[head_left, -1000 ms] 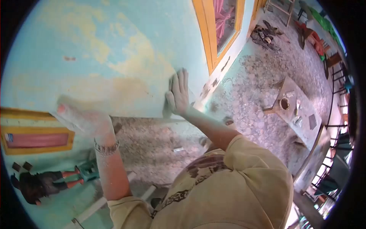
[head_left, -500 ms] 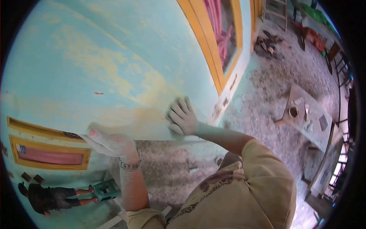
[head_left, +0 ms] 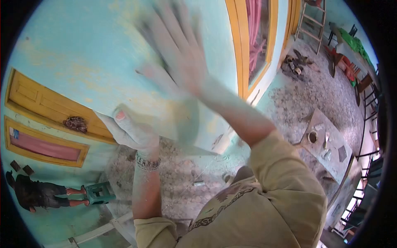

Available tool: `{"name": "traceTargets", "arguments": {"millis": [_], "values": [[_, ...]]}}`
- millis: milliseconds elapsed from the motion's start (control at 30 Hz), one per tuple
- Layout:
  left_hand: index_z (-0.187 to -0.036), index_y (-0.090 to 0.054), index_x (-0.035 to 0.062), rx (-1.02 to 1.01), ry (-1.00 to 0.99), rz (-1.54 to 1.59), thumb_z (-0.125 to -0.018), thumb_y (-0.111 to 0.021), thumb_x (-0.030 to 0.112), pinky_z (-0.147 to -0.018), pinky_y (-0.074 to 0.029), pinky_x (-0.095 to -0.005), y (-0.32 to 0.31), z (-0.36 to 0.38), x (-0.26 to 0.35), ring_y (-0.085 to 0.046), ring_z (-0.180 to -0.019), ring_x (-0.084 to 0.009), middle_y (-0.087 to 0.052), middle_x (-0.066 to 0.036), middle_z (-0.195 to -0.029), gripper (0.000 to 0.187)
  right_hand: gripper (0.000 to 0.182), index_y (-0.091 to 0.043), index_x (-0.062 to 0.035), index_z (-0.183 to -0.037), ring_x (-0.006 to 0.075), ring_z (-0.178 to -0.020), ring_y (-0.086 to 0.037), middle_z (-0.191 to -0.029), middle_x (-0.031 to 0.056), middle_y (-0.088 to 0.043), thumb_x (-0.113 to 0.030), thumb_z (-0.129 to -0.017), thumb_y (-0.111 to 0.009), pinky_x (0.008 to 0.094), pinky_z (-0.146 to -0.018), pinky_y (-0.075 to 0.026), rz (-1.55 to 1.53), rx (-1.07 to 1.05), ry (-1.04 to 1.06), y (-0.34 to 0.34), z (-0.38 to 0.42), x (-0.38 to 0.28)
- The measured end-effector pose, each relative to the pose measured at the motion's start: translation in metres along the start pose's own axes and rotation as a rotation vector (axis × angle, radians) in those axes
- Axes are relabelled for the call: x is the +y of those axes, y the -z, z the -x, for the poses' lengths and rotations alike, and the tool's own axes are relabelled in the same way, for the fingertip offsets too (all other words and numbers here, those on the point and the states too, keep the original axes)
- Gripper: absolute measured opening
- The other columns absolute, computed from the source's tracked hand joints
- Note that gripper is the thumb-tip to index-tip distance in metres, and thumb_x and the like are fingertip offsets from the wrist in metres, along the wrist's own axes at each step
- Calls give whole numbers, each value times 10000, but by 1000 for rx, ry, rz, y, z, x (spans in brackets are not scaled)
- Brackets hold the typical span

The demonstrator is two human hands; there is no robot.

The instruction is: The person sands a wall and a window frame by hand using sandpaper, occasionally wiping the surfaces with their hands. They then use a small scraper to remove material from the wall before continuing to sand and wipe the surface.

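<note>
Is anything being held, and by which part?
No object shows in the right hand or left hand; whether the left grips the wall edge cannot be told.

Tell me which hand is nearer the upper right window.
Right. The right hand is over the blue wall, left of the window; the left hand is farther, at the wall's edge.

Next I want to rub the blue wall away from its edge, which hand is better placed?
Probably your right hand: though blurred, it is spread in front of the wall, well in from the edge. Your left hand is at that edge.
</note>
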State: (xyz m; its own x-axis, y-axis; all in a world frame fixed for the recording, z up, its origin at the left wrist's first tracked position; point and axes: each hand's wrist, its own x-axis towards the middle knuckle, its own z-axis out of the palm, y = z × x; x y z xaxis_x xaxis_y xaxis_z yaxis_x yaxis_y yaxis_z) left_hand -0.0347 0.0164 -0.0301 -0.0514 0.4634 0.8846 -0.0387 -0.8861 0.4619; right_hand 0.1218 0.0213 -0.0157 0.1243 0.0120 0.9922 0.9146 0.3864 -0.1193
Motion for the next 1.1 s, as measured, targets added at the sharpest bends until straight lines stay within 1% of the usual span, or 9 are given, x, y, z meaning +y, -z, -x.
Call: {"name": "traceTargets", "arguments": {"millis": [100, 200, 333, 567, 767, 900, 967, 1067, 1100], "values": [[-1492, -108, -113, -2, 8, 44, -1003, -452, 344, -1071, -374, -400, -1, -3, 0, -383, -1341, -329, -269, -280, -1497, 752, 875, -385, 101, -1364, 565, -1396, -154, -1510, 324, -248, -659, -930, -349, 704, -1079, -24, 19, -244, -137, 11, 131, 0], [-1489, -100, -120, -1, 65, 107, -1005, -451, 340, -1072, -374, -399, -2, -1, 3, -381, -1343, -327, -266, -283, -1498, 755, 848, -367, -20, -1437, 523, -1423, -136, -1538, 238, -262, -651, -880, -470, 733, -1065, -9, 69, -225, -152, 11, 71, 0], [-1487, -101, -124, -1, 62, 77, -1006, -447, 339, -1063, -386, -394, 0, -1, 0, -387, -1340, -323, -263, -282, -1499, 753, 833, -351, -73, -1467, 528, -1426, -79, -1567, 222, -201, -630, -870, -513, 733, -1070, -18, 18, -42, 11, 3, -87, 11], [-1478, -126, -139, 34, 54, 8, -1009, -435, 344, -1003, -438, -387, -2, -2, 3, -460, -1280, -328, -332, -290, -1463, 741, 549, -501, -90, -1381, 548, -1402, -166, -1545, 269, -220, -436, -955, -484, 673, -1101, -98, -145, -64, -95, 12, 27, 7], [-1463, -155, -158, 48, 31, -36, -1008, -435, 339, -971, -457, -380, -1, -1, 0, -497, -1243, -316, -389, -290, -1427, 731, 342, -659, -57, -1195, 531, -1327, -328, -1494, 334, -255, -262, -949, -538, 611, -1072, -246, -214, 101, 10, -8, -106, 14], [-1448, -193, -171, 68, 25, -83, -1005, -439, 335, -961, -463, -380, 0, -3, 3, -508, -1233, -314, -416, -294, -1404, 716, 241, -656, 62, -1103, 331, -1134, -565, -1279, 264, -521, -97, -932, -595, 449, -956, -470, -253, 294, 31, -9, -62, 10], [-1457, -194, -154, 53, 35, -53, -1009, -431, 328, -982, -446, -377, 1, -1, 2, -490, -1250, -312, -398, -286, -1419, 699, 249, -652, 33, -1135, 275, -1067, -595, -1240, 222, -549, -46, -899, -635, 363, -911, -485, -585, 386, -160, -6, -20, -5], [-1484, -172, -113, 15, 34, -62, -1018, -416, 315, -1024, -414, -372, 5, 0, -1, -452, -1283, -306, -350, -266, -1462, 678, 314, -639, 19, -1177, 225, -1031, -596, -1248, 188, -555, -120, -897, -674, 318, -871, -483, -714, 437, -216, -10, -44, 5], [-1485, -168, -112, 15, 26, -99, -1017, -417, 315, -1021, -417, -371, 6, 1, -3, -455, -1280, -305, -352, -265, -1462, 681, 349, -637, 2, -1192, 227, -1040, -591, -1236, 176, -560, -147, -882, -698, 324, -875, -483, -556, 381, -180, -10, -74, 12]]}}
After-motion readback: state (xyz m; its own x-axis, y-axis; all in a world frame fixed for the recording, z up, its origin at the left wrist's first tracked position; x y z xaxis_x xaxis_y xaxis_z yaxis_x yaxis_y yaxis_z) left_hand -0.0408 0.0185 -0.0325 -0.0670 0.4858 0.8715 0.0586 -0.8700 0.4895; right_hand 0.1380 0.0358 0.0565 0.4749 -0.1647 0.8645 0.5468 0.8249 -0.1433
